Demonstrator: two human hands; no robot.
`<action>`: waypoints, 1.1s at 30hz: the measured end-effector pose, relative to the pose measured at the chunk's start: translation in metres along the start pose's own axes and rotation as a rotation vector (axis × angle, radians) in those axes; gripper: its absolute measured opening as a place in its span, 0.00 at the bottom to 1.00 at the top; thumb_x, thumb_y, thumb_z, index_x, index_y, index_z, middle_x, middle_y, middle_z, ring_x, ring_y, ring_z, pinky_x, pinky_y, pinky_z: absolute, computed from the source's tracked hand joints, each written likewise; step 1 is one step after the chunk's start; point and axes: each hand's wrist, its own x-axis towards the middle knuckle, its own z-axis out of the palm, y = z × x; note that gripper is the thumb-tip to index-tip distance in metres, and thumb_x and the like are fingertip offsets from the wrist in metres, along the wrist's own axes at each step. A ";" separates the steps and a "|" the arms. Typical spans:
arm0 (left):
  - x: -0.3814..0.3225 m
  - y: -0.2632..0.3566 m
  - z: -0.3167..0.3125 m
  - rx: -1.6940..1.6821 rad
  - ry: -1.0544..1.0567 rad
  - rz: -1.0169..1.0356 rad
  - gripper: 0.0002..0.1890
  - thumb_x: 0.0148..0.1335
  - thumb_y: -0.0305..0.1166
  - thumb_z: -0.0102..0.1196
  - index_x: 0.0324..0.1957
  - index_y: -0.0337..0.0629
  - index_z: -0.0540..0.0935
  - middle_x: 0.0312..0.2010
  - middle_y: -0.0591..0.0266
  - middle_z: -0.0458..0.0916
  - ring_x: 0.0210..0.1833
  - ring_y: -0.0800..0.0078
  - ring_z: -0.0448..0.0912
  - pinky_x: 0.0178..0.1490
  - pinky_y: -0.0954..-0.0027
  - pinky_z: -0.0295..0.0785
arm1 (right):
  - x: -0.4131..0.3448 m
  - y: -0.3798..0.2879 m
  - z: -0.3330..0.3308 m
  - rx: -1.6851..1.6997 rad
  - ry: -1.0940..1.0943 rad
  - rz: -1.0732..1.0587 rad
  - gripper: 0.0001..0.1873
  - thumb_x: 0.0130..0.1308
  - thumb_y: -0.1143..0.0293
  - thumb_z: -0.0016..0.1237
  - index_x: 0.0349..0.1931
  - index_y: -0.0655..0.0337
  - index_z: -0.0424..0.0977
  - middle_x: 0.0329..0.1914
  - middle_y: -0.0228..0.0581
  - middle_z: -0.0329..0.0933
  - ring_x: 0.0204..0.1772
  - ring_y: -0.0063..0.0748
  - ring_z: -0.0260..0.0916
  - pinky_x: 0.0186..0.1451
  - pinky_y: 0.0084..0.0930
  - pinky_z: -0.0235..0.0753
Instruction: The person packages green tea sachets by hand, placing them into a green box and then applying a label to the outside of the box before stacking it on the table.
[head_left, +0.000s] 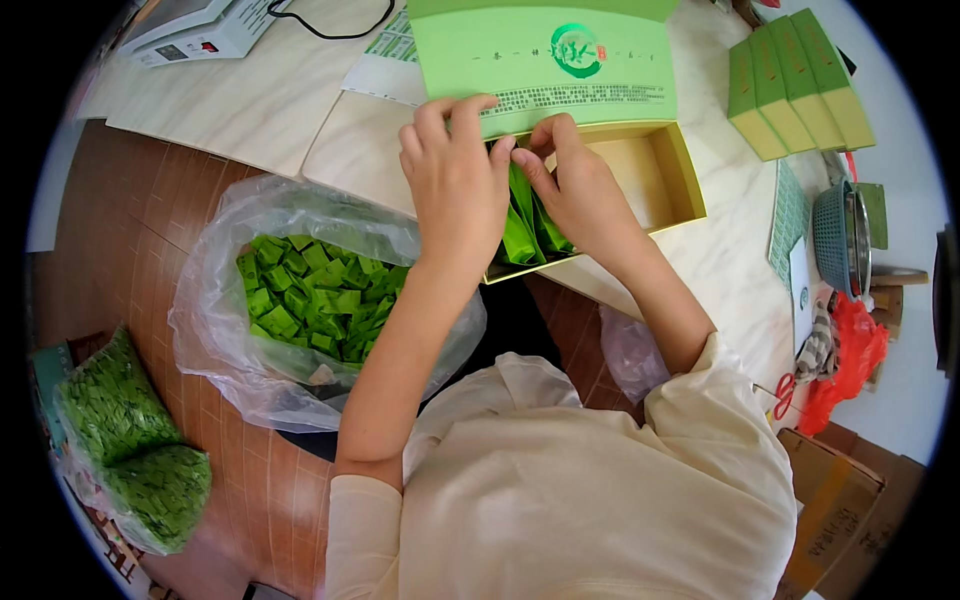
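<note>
An open light-green gift box (679, 176) with a yellow-gold interior lies on the table before me, its lid (517, 49) folded back and bearing printed writing. Shiny green foil packets (521, 232) stand side by side in its left part. My left hand (457, 176) is over the box's left end, its thumb at the packets' upper ends and its fingers by the lid's lower edge. Touching the packets from the other side is the bent thumb of my right hand (581, 184). The hands cover the packets' tops, so any grip there is hidden.
Left of my lap, a clear plastic bag (202, 315) holds many small green packets. Filled bags (139, 435) lie on the floor. A white machine (199, 37) stands back left; several green boxes (795, 86), a blue basket (832, 240) and red scissors (783, 396) are at right.
</note>
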 end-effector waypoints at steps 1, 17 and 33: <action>-0.003 -0.003 -0.001 -0.001 0.006 -0.001 0.16 0.62 0.31 0.54 0.51 0.43 0.73 0.46 0.52 0.68 0.49 0.54 0.66 0.54 0.60 0.63 | -0.002 -0.002 -0.002 -0.004 -0.001 -0.005 0.16 0.67 0.62 0.48 0.43 0.66 0.62 0.33 0.53 0.76 0.35 0.55 0.75 0.38 0.40 0.73; -0.097 0.009 -0.031 -0.677 -0.167 -0.365 0.29 0.64 0.31 0.53 0.63 0.34 0.58 0.53 0.50 0.61 0.50 0.63 0.66 0.50 0.69 0.69 | -0.021 -0.027 0.003 -0.358 -0.227 0.093 0.22 0.68 0.53 0.44 0.48 0.64 0.61 0.35 0.66 0.75 0.40 0.68 0.71 0.38 0.52 0.69; -0.360 -0.172 -0.060 0.304 -0.655 -0.653 0.14 0.64 0.37 0.48 0.45 0.38 0.78 0.36 0.52 0.82 0.43 0.57 0.79 0.65 0.55 0.60 | -0.067 0.002 0.289 0.095 -0.678 -0.212 0.09 0.62 0.74 0.49 0.42 0.65 0.70 0.36 0.42 0.74 0.39 0.39 0.74 0.43 0.31 0.73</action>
